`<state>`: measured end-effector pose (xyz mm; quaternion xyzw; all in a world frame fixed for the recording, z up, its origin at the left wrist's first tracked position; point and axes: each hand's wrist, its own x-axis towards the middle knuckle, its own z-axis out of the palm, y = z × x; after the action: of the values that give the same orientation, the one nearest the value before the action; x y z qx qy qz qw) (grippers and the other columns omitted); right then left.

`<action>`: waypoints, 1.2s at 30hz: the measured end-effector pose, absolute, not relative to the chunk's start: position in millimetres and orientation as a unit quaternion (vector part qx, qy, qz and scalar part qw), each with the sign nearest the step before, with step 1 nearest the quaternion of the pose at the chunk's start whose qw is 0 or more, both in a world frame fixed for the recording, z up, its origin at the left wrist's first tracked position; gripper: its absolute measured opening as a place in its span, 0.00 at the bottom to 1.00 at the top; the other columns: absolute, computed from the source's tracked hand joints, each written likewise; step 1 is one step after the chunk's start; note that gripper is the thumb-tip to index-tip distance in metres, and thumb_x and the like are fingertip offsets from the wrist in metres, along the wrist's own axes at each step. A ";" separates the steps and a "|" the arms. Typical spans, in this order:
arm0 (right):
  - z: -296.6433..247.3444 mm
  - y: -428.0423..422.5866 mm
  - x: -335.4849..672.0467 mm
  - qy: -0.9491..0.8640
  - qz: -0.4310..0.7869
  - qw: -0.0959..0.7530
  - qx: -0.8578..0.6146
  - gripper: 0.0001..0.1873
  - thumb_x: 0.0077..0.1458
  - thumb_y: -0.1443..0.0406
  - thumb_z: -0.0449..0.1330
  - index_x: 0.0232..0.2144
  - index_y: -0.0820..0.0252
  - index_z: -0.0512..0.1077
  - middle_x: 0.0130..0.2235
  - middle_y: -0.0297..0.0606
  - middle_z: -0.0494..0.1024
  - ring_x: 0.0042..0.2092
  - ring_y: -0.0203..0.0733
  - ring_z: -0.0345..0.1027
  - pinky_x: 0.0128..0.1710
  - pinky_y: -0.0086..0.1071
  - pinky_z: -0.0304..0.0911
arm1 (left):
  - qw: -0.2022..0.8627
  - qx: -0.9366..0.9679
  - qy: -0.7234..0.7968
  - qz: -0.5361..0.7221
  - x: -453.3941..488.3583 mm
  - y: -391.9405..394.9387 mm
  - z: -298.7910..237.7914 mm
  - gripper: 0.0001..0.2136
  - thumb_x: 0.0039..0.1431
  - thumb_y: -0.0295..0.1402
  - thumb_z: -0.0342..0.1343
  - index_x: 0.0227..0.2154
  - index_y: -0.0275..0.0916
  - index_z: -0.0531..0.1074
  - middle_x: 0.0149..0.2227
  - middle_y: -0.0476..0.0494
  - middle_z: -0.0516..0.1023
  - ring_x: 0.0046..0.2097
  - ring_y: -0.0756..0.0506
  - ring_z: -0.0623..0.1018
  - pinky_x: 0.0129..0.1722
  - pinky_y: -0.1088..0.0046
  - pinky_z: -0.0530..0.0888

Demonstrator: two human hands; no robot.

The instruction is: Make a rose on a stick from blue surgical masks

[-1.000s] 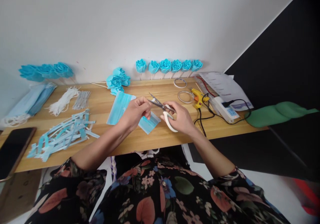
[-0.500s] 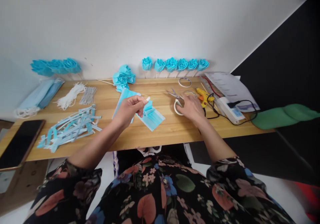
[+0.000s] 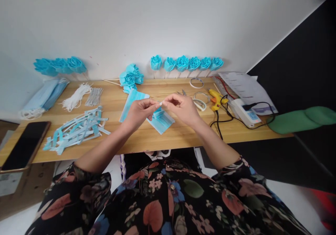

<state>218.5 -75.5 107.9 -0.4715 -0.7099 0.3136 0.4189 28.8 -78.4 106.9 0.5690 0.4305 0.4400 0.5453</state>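
Observation:
My left hand (image 3: 140, 114) is closed in a pinch on a small white piece (image 3: 161, 103) of soft-looking material. My right hand (image 3: 182, 109) meets it from the other side, thumb and fingertips pressed on the same piece. Most of that piece is hidden by the fingers. Under and between the hands lie a cut blue mask sheet (image 3: 163, 122) and, to the left, another blue mask sheet (image 3: 131, 100), partly covered by my left hand. Scissors (image 3: 201, 104) with white handles rest just beyond my right hand, which hides part of them.
Blue fabric flowers (image 3: 182, 63) on sticks line the wall; several more flowers (image 3: 128, 78) lie mid-table. At left are masks (image 3: 46, 96), white ear loops (image 3: 76, 96), metal strips (image 3: 93, 96), offcuts (image 3: 76, 131) and a phone (image 3: 26, 145). At right are tape (image 3: 196, 83), a yellow glue gun (image 3: 217, 99) and a power strip (image 3: 245, 112).
My right hand has left the scissors and moved left to the white piece at my left hand's fingertips. The scissors now lie on the table. The view has shifted slightly.

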 end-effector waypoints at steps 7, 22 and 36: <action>108.5 -77.1 230.8 -0.647 0.229 0.539 -0.488 0.08 0.61 0.59 0.61 0.32 0.55 0.76 0.33 0.35 0.79 0.34 0.40 0.69 0.37 0.36 0.65 | 0.495 0.539 0.454 0.509 6.4 -77.1 105.5 0.13 0.58 0.41 0.63 0.40 0.37 0.83 0.17 0.54 0.68 0.22 0.51 0.67 0.26 0.75 0.66; 52.4 -73.6 247.0 -0.596 0.389 0.495 -0.498 0.12 0.55 0.54 0.64 0.33 0.57 0.77 0.31 0.34 0.77 0.32 0.37 0.66 0.34 0.34 0.65 | 0.222 0.763 0.484 0.367 11.4 -59.7 57.1 0.09 0.54 0.29 0.63 0.39 0.41 0.78 0.44 0.39 0.78 0.49 0.38 0.74 0.54 0.61 0.68; 41.6 -78.9 228.1 -0.673 0.354 0.451 -0.468 0.15 0.56 0.60 0.64 0.46 0.54 0.72 0.45 0.39 0.83 0.40 0.41 0.74 0.34 0.34 0.67 | 0.823 0.242 0.430 0.281 28.9 -112.0 59.0 0.11 0.60 0.37 0.63 0.37 0.32 0.78 0.27 0.44 0.76 0.24 0.51 0.73 0.25 0.75 0.70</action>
<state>228.1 -78.9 41.6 -0.4677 -0.6731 0.3537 0.4506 28.9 -112.0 59.0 0.2424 0.4301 0.2813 0.8229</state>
